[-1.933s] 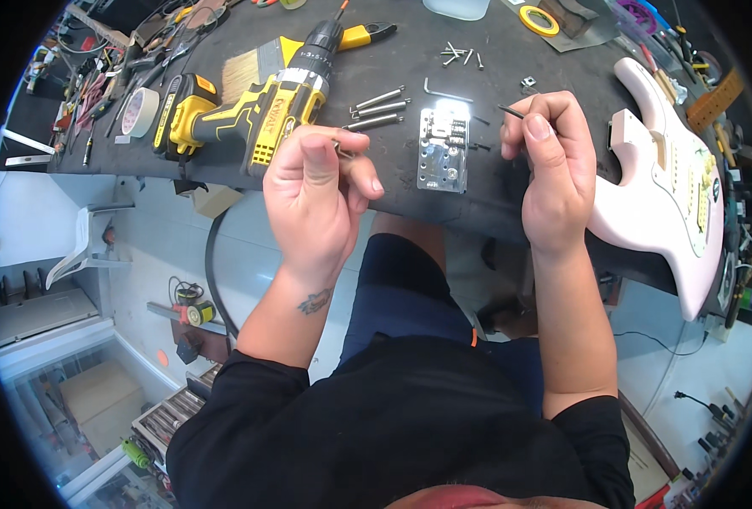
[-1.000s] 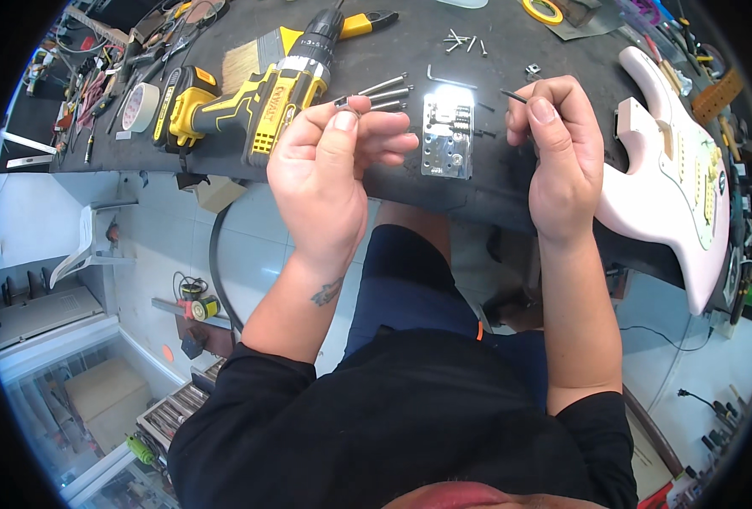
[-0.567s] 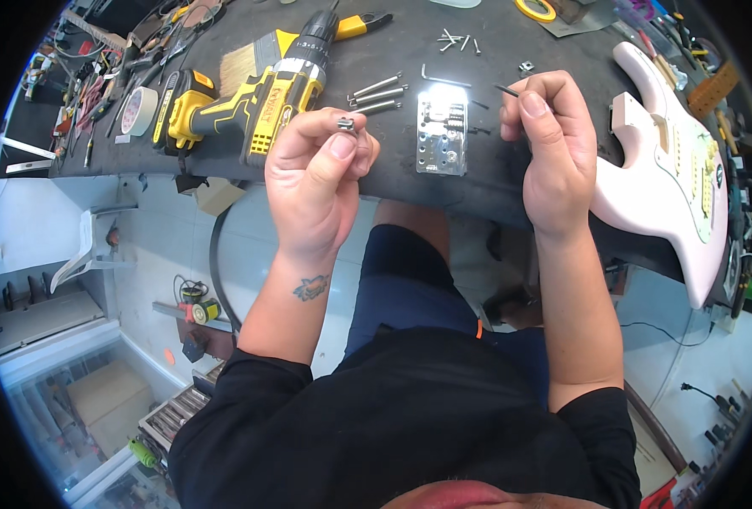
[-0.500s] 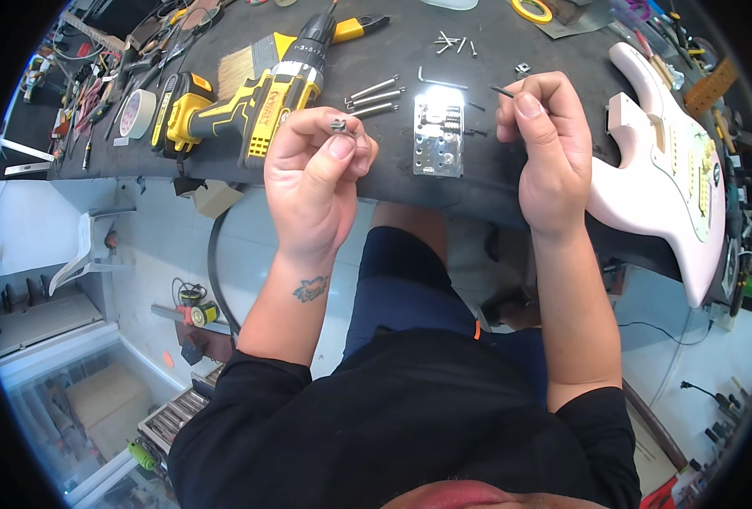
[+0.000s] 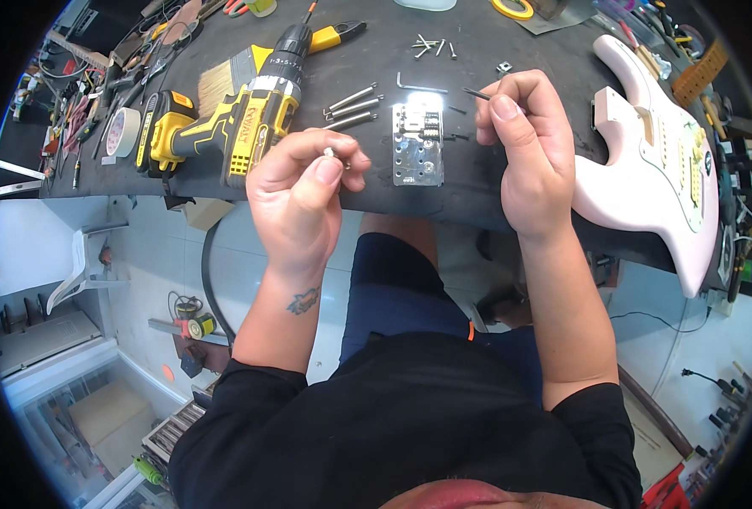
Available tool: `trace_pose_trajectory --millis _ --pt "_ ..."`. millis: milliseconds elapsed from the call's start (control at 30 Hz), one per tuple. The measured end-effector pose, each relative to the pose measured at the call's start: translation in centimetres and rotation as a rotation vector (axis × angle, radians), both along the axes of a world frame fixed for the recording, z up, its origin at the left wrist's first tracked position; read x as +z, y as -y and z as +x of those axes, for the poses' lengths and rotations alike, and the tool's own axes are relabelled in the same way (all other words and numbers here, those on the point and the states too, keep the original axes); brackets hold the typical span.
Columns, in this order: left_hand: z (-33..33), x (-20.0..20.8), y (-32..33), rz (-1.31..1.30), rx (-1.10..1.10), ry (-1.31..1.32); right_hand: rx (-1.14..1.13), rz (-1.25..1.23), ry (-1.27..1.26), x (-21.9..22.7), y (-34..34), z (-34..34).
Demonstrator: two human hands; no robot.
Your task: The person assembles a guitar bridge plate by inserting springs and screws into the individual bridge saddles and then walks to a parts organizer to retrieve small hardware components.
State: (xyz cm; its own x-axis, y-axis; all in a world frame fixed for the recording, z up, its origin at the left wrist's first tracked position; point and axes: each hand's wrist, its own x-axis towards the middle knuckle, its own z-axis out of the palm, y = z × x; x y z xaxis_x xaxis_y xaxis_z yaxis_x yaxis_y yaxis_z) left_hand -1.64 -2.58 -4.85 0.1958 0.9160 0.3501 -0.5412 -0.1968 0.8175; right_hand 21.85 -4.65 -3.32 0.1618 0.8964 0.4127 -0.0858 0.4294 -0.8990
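Note:
Between thumb and fingers of my left hand [image 5: 298,191] is a small shiny metal piece [image 5: 329,153], mostly hidden by the fingertips. My right hand [image 5: 533,153] pinches a thin dark rod [image 5: 475,93], its tip pointing left; its exact kind is too small to tell. On the bench between the hands lies a chrome guitar bridge plate [image 5: 418,161] carrying several saddles, under a bright glare. Just beyond it rests an L-shaped hex key [image 5: 421,87]. Long metal springs [image 5: 352,106] lie nearer my left hand. A small loose metal part [image 5: 504,67] sits beyond my right hand.
A yellow and black cordless drill [image 5: 253,127] and a wide brush [image 5: 223,78] lie at left, near a tape roll [image 5: 122,131]. Several screws [image 5: 433,45] lie farther back. A pale pink guitar body [image 5: 639,182] juts past the bench edge at right.
The view has shifted slightly, moving the bench items left and down. My left hand has turned the small metal piece in its fingers. The right hand keeps its pinch on the rod.

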Motion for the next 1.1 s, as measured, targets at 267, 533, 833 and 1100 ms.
trace_pose_trajectory --millis 267,533,833,1100 --pt "0.2 -0.6 0.0 0.055 0.026 -0.065 -0.015 -0.001 0.018 0.3 0.2 0.0" --pt "1.2 0.1 0.4 0.036 0.085 -0.147 -0.015 -0.047 -0.014 0.4 0.5 -0.3" --pt "1.0 -0.3 0.6 0.181 0.143 -0.274 -0.008 -0.134 0.018 1.1 0.7 -0.2" --pt "0.5 -0.4 -0.3 0.305 0.196 -0.443 -0.077 -0.206 0.167 1.0 0.7 -0.2"
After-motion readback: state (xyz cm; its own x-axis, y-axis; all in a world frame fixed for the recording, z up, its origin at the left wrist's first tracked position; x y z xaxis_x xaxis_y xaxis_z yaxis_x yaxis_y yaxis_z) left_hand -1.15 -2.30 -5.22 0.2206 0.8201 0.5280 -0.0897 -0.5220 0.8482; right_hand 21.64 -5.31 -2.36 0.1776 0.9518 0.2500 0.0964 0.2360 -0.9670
